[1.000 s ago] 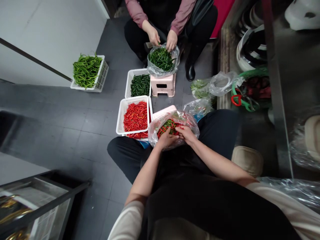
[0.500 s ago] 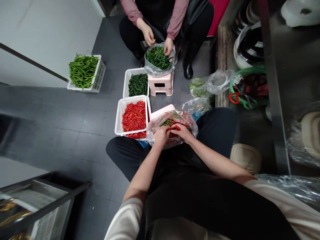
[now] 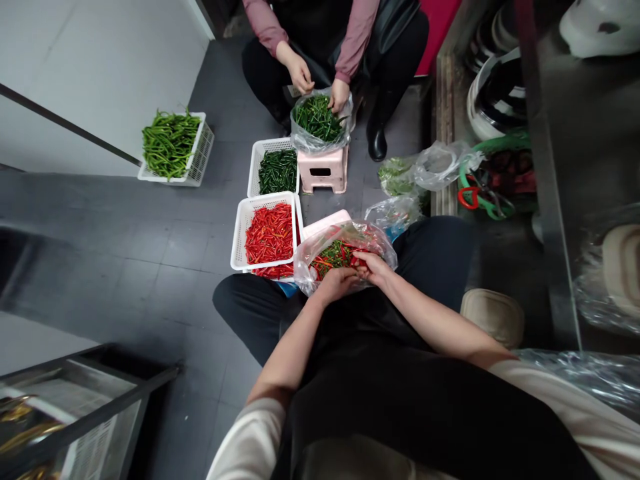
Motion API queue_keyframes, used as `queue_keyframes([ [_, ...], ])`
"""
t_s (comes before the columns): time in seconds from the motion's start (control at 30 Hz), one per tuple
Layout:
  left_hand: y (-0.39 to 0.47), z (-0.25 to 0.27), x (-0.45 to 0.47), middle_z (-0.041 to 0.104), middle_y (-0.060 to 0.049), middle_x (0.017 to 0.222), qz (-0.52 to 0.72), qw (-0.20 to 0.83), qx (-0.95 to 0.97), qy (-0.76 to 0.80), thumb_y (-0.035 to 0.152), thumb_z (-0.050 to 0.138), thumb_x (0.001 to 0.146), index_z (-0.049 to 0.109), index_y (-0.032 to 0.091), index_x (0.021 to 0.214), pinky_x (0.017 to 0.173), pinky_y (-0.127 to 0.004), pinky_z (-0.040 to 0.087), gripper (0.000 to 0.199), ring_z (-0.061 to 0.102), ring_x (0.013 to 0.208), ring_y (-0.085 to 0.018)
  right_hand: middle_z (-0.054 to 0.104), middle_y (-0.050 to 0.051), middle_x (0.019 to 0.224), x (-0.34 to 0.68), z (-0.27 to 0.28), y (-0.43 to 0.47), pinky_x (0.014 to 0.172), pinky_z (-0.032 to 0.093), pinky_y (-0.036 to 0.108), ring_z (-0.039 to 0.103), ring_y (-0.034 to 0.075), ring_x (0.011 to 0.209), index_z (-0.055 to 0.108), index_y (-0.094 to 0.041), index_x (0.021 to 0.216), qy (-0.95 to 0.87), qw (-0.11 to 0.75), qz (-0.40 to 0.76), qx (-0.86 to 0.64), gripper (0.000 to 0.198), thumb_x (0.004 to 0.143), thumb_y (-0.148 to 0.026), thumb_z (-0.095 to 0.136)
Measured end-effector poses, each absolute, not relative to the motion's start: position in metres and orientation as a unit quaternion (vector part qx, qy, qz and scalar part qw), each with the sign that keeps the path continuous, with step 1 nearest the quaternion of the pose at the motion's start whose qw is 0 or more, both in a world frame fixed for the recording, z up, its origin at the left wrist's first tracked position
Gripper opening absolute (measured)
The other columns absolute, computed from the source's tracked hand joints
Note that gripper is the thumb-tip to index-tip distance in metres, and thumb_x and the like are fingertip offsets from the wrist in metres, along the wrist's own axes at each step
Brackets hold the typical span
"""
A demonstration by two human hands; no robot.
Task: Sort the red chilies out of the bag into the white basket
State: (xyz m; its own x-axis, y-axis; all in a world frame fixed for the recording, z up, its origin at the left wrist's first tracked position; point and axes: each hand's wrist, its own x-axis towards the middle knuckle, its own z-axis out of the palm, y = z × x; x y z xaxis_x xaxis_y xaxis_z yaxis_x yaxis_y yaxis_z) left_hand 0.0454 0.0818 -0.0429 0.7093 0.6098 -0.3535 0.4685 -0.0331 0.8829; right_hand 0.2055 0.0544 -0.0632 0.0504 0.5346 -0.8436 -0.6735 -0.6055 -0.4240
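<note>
A clear plastic bag (image 3: 306,259) of red chili peppers with green stems (image 3: 334,255) lies open between my knees. Over its near side, my left hand (image 3: 338,284) is closed, its fingertips meeting those of my right hand. What it pinches is too small to make out. My right hand (image 3: 374,268) is closed on red chili peppers (image 3: 358,259) at the bag's right part. Left of the bag, a white basket (image 3: 239,233) holds loose red chilies (image 3: 270,233), stacked on another container of red chilies.
Opposite, a person's hands (image 3: 320,87) work over a bag of green chilies (image 3: 317,120) on a pink stool (image 3: 324,175). White baskets of dark green chilies (image 3: 277,171) and long green peppers (image 3: 169,145) stand on the floor. Right are plastic bags (image 3: 400,210) and red-handled scissors (image 3: 469,197).
My left hand has moved down and right, toward the bag's near edge. The red chilies that stretched between my hands now show only by my right fingers.
</note>
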Motion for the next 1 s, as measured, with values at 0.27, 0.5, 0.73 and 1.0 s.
queue_keyframes([
  [0.27, 0.102, -0.042, 0.071, 0.056, -0.012, 0.113, 0.079, 0.413, 0.737, 0.529, 0.027, 0.071, 0.071, 0.062, 0.021, 0.111, 0.098, -0.036, 0.038, 0.041, 0.052, 0.111, -0.028, 0.038, -0.009, 0.045, 0.241, -0.043, 0.076, 0.036, 0.026, 0.017, 0.029, 0.004, 0.035, 0.050, -0.020, 0.075, -0.069, 0.550, 0.597, -0.580, 0.012, 0.065, -0.016, 0.055],
  [0.5, 0.124, -0.070, 0.078, 0.057, -0.014, 0.116, 0.100, 0.445, 0.752, 0.476, 0.019, 0.068, 0.074, 0.061, 0.014, 0.108, 0.106, -0.037, 0.030, 0.035, 0.047, 0.119, -0.029, 0.038, -0.010, 0.045, 0.245, -0.046, 0.071, 0.034, 0.022, 0.017, 0.027, 0.003, 0.035, 0.048, -0.019, 0.069, -0.131, 0.489, 0.637, -0.581, 0.018, 0.067, -0.026, 0.064],
  [0.73, 0.118, -0.072, 0.043, 0.063, -0.005, 0.089, 0.195, 0.538, 0.628, 0.527, 0.030, 0.061, 0.079, 0.060, 0.019, 0.094, 0.079, -0.028, 0.046, 0.019, 0.060, 0.085, -0.016, 0.041, -0.008, 0.042, 0.227, -0.057, 0.061, 0.034, 0.029, 0.018, 0.035, 0.005, 0.035, 0.049, -0.019, 0.065, -0.238, 0.399, 0.629, -0.624, 0.027, 0.070, -0.036, 0.069],
  [1.0, 0.095, -0.061, 0.061, 0.044, 0.009, 0.051, 0.211, 0.731, 0.394, 0.515, 0.038, 0.064, 0.075, 0.051, 0.018, 0.092, 0.044, -0.016, 0.027, 0.029, 0.037, 0.041, -0.004, 0.045, -0.006, 0.049, 0.208, -0.060, 0.061, 0.034, 0.024, 0.018, 0.034, 0.004, 0.036, 0.049, -0.018, 0.066, -0.243, 0.419, 0.667, -0.566, 0.043, 0.070, -0.057, 0.067],
])
